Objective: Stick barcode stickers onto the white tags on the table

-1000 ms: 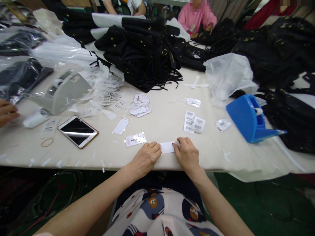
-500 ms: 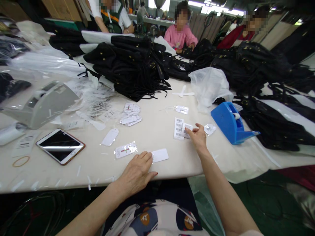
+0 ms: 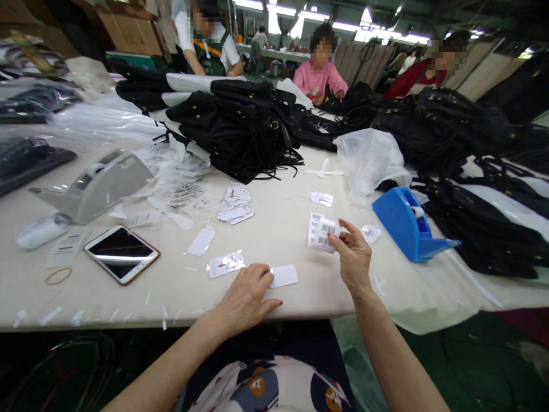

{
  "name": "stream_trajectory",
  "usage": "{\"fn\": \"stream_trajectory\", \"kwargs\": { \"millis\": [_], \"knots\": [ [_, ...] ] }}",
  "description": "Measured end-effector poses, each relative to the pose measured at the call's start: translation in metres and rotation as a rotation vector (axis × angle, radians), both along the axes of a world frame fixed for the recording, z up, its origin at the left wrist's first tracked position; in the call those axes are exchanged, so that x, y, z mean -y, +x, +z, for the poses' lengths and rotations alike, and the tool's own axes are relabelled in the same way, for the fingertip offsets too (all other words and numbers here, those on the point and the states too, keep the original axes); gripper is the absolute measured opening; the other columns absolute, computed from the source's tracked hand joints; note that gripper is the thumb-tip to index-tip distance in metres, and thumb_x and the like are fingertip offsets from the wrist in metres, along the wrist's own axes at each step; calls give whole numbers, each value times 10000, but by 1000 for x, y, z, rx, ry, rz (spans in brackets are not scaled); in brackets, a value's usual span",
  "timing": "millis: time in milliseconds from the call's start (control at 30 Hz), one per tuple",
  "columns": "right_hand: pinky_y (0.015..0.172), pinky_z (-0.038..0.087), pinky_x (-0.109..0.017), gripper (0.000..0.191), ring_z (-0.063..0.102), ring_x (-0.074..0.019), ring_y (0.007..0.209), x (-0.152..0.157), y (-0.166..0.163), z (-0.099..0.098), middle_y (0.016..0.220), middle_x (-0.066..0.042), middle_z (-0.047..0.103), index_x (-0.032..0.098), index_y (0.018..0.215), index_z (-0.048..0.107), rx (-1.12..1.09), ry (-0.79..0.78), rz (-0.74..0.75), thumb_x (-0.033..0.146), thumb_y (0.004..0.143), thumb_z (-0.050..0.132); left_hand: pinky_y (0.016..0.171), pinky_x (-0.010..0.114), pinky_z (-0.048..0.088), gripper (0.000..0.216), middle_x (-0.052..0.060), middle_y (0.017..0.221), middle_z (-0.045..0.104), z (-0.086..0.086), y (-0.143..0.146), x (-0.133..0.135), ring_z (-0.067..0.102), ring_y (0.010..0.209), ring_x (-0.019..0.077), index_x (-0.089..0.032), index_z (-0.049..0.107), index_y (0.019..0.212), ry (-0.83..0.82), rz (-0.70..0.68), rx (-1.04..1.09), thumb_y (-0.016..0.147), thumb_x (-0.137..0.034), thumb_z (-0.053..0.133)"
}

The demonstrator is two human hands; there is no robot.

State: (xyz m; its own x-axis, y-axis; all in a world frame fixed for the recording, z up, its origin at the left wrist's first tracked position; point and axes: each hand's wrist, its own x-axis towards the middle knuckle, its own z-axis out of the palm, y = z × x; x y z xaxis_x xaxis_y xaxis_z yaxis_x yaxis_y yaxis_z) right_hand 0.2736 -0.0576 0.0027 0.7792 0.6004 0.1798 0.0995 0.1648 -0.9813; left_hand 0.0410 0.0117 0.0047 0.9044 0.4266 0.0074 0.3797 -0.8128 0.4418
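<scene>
My right hand (image 3: 354, 252) pinches a barcode label sheet (image 3: 329, 232) between thumb and fingertips, its near edge tilted up. Part of the barcode stickers (image 3: 314, 224) lies behind it. My left hand (image 3: 246, 294) rests on the table near its front edge, thumb spread away, its fingertips on the left end of a blank white hang tag (image 3: 284, 276). Just left of those fingers is a printed hang tag in a clear bag (image 3: 225, 264). Another white tag (image 3: 201, 242) lies farther left, and a small pile of printed tags (image 3: 235, 203) sits behind them.
A blue tape dispenser (image 3: 407, 226) stands to the right, a grey one (image 3: 103, 183) to the left. A phone (image 3: 122, 253) lies at front left. Stacked black fringed bags (image 3: 231, 126) rise at the back, beside a crumpled plastic bag (image 3: 371, 160). Co-workers sit across the table.
My right hand has lifted the barcode label sheet from the table, tilting it. My left hand stays at the white hang tag. The whole view has shifted slightly as my head moved.
</scene>
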Motion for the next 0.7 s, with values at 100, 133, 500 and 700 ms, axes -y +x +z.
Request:
{"fn": "stream_trajectory", "kwargs": {
  "millis": [100,133,500,700],
  "knots": [
    [619,480,-254,371,566,-110,657,4,-20,9,733,22,614,198,1014,583,-44,7,78,242,661,688,848,378,405,290,100,1055,528,0,0,-6,477,986,229,-157,559,937,-41,-25,18,771,-395,552],
    [626,483,-255,360,567,-112,669,5,-26,11,745,18,617,200,1008,586,-54,9,99,237,665,688,841,374,408,281,100,1032,541,2,0,-7,488,969,225,-155,569,917,-57,-34,29,774,-396,547],
    [627,497,-257,326,571,-126,681,10,-87,20,774,1,613,213,1040,579,-51,-3,298,242,724,655,643,260,433,189,22,742,620,33,24,10,554,686,140,-144,599,791,-966,451,566,685,-297,628],
    [725,488,-305,320,581,-170,792,7,-89,25,939,-41,630,211,1048,606,111,-164,574,292,740,633,598,207,401,153,-8,632,601,37,14,13,514,586,88,-117,642,723,-1276,556,785,625,-230,675]
  ]
}}
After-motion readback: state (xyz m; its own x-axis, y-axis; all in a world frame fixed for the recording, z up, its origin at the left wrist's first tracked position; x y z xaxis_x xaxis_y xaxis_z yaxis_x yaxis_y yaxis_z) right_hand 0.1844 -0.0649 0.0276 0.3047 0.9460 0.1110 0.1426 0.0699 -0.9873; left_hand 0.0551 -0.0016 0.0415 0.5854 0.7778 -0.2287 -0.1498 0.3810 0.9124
